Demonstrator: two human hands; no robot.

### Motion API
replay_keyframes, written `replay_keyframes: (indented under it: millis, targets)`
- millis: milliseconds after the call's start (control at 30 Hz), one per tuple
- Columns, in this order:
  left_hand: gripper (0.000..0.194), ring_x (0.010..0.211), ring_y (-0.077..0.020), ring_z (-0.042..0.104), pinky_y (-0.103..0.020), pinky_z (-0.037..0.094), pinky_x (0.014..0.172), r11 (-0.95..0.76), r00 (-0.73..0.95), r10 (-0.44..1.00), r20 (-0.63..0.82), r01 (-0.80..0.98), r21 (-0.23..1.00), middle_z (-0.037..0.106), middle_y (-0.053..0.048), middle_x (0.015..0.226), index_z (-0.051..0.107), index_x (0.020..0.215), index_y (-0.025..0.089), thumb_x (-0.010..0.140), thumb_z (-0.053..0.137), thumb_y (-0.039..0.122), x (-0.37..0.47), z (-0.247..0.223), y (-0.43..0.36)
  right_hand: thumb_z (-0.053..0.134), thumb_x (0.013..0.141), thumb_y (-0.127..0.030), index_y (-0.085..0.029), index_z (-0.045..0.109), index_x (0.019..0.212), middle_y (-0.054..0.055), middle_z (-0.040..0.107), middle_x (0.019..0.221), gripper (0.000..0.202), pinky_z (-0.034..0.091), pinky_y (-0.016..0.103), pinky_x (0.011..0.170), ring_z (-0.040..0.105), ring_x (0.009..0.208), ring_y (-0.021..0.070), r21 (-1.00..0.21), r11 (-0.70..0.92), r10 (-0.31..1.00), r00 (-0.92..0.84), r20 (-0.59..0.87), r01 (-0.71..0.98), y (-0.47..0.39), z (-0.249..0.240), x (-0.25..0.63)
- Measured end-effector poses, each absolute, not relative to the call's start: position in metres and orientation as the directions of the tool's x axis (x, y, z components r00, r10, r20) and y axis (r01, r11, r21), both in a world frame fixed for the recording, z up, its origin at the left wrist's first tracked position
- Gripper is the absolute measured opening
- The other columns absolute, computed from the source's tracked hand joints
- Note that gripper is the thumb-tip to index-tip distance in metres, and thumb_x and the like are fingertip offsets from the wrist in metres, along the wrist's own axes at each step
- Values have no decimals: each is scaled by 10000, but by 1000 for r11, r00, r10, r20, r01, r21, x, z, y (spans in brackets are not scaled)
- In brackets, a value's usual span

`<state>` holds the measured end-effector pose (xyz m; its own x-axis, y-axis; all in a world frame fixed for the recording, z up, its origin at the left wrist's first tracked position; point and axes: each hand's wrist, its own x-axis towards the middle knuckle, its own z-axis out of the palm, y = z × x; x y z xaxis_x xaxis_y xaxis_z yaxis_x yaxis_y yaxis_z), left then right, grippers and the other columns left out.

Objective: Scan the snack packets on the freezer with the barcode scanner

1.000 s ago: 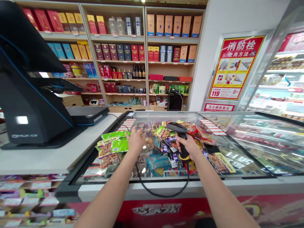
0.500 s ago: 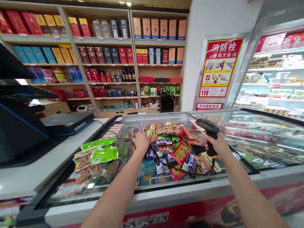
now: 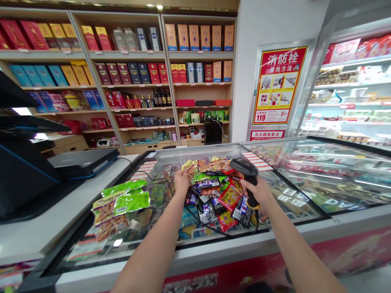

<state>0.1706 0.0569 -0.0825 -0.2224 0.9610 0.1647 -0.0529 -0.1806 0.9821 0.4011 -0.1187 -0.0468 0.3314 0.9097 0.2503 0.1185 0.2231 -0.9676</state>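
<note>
My right hand (image 3: pixel 257 192) is wrapped round the grip of a black barcode scanner (image 3: pixel 244 167), held over the right part of a heap of snack packets (image 3: pixel 230 197). The scanner's head points to the left. At the heap's far left edge, my left hand (image 3: pixel 182 182) pinches a yellow snack packet (image 3: pixel 190 167); its fingertips are partly hidden. Red, black and green packets lie close by on the glass freezer lid (image 3: pixel 159 228). Apart from the heap, to the left, several green and yellow packets (image 3: pixel 122 203) lie together.
A black cable (image 3: pixel 210 228) loops across the glass beneath the scanner. On the left a white counter (image 3: pixel 27 234) carries a dark scale (image 3: pixel 84 160). Behind stand shelves of boxed goods (image 3: pixel 131 73); a lit display cooler (image 3: pixel 351 97) is at the right.
The scanner in my right hand has moved left over the heap, and its cable now shows across the glass. My left hand has lifted the edge of a yellow packet.
</note>
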Motion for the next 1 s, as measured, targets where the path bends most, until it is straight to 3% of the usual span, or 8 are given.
replay_keyframes:
  millis: [133,300,433,633,1000]
  targets:
    - [137,546,-142,650,-264,538,502,-14,-143,989,-49,-413,911,676,-8,671,600,849,160,840,591,297,158,-68,46,765,613,-488,-205,548,783,-60,517,448,394,399,270,404,468,387,128,-975,213,928,301,221,59,-114,-49,389]
    - [53,515,-129,643,-241,545,489,78,10,996,-89,-569,818,686,-25,666,584,793,145,826,606,181,148,-66,37,732,679,-450,-207,531,798,-76,508,452,337,385,253,408,457,382,113,-977,180,966,165,197,113,-109,-55,370]
    - [92,553,-127,660,-249,575,578,90,66,996,-63,-610,787,699,-30,685,613,799,132,749,652,65,149,-74,41,747,651,-403,-205,513,743,-83,510,452,321,383,235,398,443,365,91,-983,105,993,46,113,148,-105,-44,353]
    - [145,726,-179,712,-368,598,737,59,33,998,-49,-619,783,713,-24,724,614,885,159,772,694,202,151,-72,41,733,651,-430,-194,540,826,-89,519,470,351,364,214,373,442,365,83,-998,44,998,35,45,49,-103,-28,343]
    - [192,701,-164,699,-357,601,689,-29,-53,999,3,-501,865,702,-21,755,622,890,161,796,671,321,156,-71,41,720,643,-399,-214,496,770,-92,496,447,317,360,233,367,422,355,88,-990,66,994,76,76,127,-123,-24,335]
